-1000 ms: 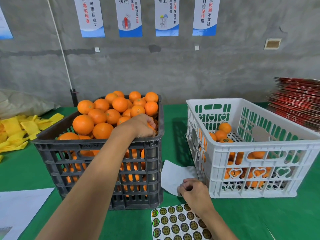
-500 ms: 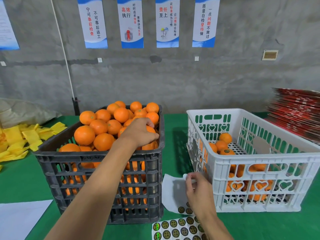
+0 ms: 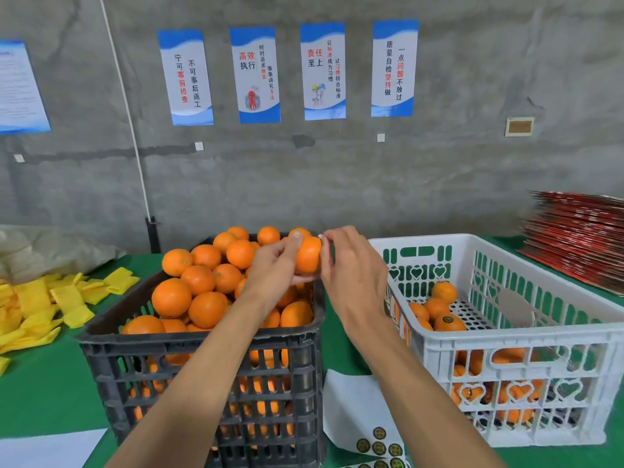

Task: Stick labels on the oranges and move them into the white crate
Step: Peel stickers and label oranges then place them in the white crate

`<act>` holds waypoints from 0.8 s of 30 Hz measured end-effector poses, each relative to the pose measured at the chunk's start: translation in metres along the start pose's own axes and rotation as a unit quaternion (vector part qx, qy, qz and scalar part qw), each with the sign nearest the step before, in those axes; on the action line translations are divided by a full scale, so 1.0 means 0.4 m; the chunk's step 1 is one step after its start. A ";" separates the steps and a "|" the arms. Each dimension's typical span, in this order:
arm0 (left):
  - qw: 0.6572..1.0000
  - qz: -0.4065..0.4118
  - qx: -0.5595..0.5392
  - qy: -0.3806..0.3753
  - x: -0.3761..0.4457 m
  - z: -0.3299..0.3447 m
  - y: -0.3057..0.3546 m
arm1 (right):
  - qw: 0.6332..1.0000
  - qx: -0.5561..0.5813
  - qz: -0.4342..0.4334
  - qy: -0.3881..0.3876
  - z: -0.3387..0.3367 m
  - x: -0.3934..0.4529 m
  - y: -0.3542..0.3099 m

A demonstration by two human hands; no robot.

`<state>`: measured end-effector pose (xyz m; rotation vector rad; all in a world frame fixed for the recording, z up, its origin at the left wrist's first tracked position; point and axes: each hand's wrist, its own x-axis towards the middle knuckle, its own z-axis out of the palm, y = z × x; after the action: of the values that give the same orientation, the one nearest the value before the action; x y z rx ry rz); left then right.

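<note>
The left hand [image 3: 273, 275] has its grip around an orange [image 3: 308, 255]; the right hand [image 3: 351, 268] pinches something small against the orange's right side.

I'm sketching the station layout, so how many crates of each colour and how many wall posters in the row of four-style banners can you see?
Black crate: 1, heaped with oranges
White crate: 1, partly filled with oranges
Blue-and-white posters in the row: 4
Partly cut-off poster at the left edge: 1
Total: 7
</note>
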<state>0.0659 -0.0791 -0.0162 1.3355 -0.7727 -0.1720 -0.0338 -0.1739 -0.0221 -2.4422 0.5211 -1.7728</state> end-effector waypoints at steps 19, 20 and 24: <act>0.989 -0.046 0.113 -0.084 0.000 0.015 -0.006 | 0.974 -0.003 0.116 -0.196 -0.077 -0.055 0.066; 0.980 -0.033 0.188 -0.057 0.006 0.003 -0.015 | 0.972 -0.027 0.142 -0.186 -0.081 -0.061 0.088; 0.794 -0.210 0.546 -0.167 0.042 -0.073 -0.069 | 0.962 -0.073 0.164 -0.206 -0.098 -0.097 0.151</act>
<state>0.1042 -0.0717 -0.0357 2.6467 -0.8901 -0.3470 -0.0947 -0.2130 -0.0600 -2.5298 0.9637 -1.0989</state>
